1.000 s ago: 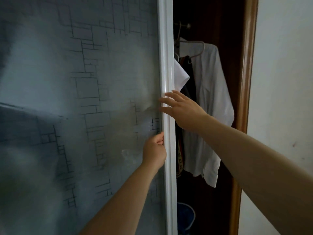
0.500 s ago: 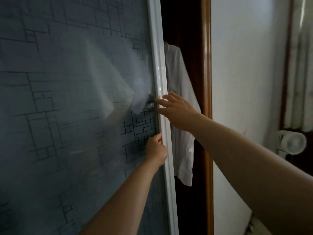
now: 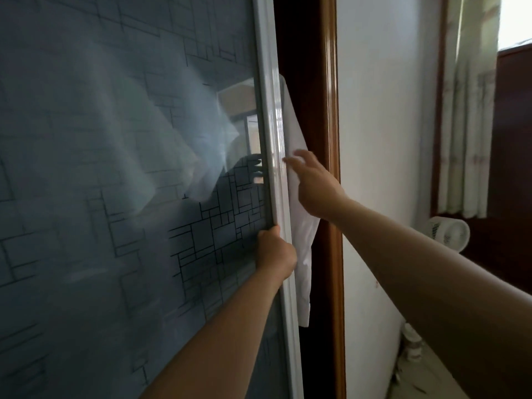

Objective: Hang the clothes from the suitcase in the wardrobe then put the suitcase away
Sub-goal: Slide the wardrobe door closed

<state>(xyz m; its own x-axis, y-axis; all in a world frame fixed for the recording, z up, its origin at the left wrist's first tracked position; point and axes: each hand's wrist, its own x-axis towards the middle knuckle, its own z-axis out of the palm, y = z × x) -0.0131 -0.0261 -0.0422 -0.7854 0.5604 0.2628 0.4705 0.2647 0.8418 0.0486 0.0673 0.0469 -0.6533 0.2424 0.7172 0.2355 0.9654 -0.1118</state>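
Observation:
The wardrobe's sliding door [image 3: 129, 197], grey patterned glass in a white frame [image 3: 273, 139], fills the left of the view. Only a narrow dark gap separates it from the brown wooden side post [image 3: 331, 168]. A white shirt [image 3: 302, 240] hangs in that gap, partly hidden by the frame. My left hand [image 3: 275, 253] grips the frame's edge at mid height. My right hand [image 3: 313, 184] is higher, fingers spread, resting against the frame and the shirt. The suitcase is out of sight.
A white wall [image 3: 380, 168] runs right of the wardrobe. Beyond it hang pale curtains [image 3: 466, 110] beside dark wooden furniture [image 3: 512, 168]. A small white fan [image 3: 449, 233] stands low at the right. Some white items [image 3: 411, 344] lie on the floor by the wall.
The sliding door has moved right and the open gap has shrunk to a sliver. The dark garments and hanger are now hidden. Both hands stayed on the frame's edge.

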